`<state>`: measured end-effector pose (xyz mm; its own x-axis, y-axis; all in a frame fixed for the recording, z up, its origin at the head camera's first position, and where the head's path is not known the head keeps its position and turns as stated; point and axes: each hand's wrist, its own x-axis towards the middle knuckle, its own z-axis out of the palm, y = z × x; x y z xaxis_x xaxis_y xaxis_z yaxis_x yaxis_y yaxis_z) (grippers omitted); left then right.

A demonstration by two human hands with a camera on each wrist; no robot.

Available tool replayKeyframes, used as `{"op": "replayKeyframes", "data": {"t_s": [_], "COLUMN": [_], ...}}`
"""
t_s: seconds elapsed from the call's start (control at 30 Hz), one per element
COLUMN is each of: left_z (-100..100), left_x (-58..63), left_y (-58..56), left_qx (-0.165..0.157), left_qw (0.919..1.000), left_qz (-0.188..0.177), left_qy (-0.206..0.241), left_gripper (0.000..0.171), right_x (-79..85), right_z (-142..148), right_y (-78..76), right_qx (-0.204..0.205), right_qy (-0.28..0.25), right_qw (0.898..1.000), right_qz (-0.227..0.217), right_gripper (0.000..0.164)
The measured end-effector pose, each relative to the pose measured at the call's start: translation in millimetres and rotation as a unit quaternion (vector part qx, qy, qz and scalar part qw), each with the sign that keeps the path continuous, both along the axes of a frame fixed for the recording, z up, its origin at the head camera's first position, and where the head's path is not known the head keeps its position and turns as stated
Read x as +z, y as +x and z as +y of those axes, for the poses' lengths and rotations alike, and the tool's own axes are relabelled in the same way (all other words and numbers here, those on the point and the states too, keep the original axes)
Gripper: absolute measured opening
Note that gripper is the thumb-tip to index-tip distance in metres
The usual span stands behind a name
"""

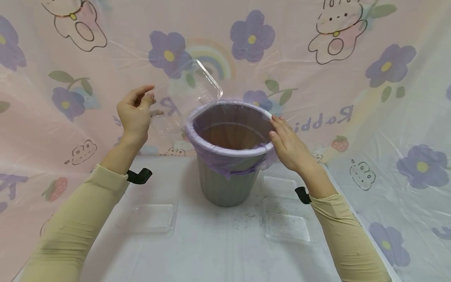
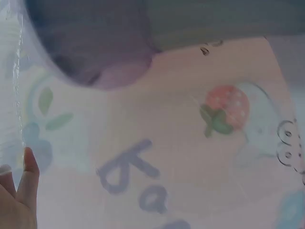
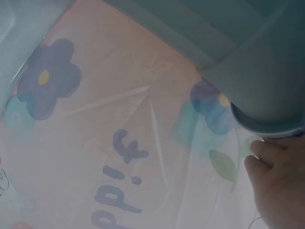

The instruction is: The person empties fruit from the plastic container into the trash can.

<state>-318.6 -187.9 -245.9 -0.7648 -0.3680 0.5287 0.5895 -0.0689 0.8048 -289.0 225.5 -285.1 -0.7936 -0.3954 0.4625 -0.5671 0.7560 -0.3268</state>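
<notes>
My left hand (image 1: 135, 113) pinches the edge of a clear plastic container (image 1: 210, 79), raised and tilted beside a grey bin (image 1: 227, 188). In the left wrist view the left thumb and a finger (image 2: 29, 171) meet at the container's thin edge. One side of the container overlaps the bin's rim; whether they touch is unclear. A purple plastic liner (image 1: 229, 171) is folded over the rim. On the bin's right side, my right hand (image 1: 290, 147) rests its fingertips against the rim, also seen in the right wrist view at the bin (image 3: 271, 90).
One clear tray (image 1: 172, 219) lies on the white table (image 1: 218, 250) at the left. Two more, a nearer tray (image 1: 287, 237) and a farther tray (image 1: 282, 179), lie at the right. Dark specks dot the tabletop beside them. A patterned curtain (image 1: 282, 39) hangs behind.
</notes>
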Motion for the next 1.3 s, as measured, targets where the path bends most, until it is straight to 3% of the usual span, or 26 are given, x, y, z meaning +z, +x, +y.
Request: {"op": "replayKeyframes", "data": {"t_s": [0.27, 0.5, 0.63, 0.8, 0.97, 1.07, 1.17, 1.3], "left_z": [-32.9, -57.5, -73.9, -95.2, -115.3, -124.9, -132.2, -137.2], "left_x": [-19.1, -40.7, -55.4, -75.3, -92.0, -101.5, -111.7, -123.8], "left_y": [4.1, 2.2, -1.4, -7.3, -11.5, -16.2, -25.3, -36.7], "left_qx": [-0.010, -0.022, -0.030, -0.030, -0.040, -0.053, -0.071, -0.090], "left_qw": [0.9987, 0.9975, 0.9971, 0.9917, 0.9720, 0.9547, 0.9374, 0.9085], "left_qz": [-0.020, -0.038, -0.063, -0.121, -0.195, -0.228, -0.250, -0.280], "left_qy": [0.046, 0.055, 0.031, -0.031, -0.125, -0.183, -0.232, -0.297], "left_gripper": [0.015, 0.017, 0.019, 0.028, 0.029, 0.025, 0.031, 0.043], "right_x": [-0.1, -0.6, -1.1, -2.7, -2.5, -2.9, -3.0, -2.1], "right_z": [-0.9, 0.4, 0.2, -0.1, 0.0, -0.2, -0.3, -0.3], "right_y": [-0.4, -0.8, -0.9, -1.8, -1.2, -1.5, -1.7, -1.0], "right_qx": [0.003, 0.001, 0.001, 0.007, 0.007, 0.006, 0.005, 0.006], "right_qy": [-0.004, -0.006, -0.006, -0.009, -0.009, -0.008, -0.008, -0.011], "right_qw": [1.000, 1.000, 1.000, 1.000, 1.000, 1.000, 1.000, 1.000], "right_qz": [0.007, 0.008, 0.012, 0.018, 0.019, 0.016, 0.015, 0.016], "right_gripper": [0.067, 0.070, 0.069, 0.066, 0.065, 0.065, 0.064, 0.064]}}
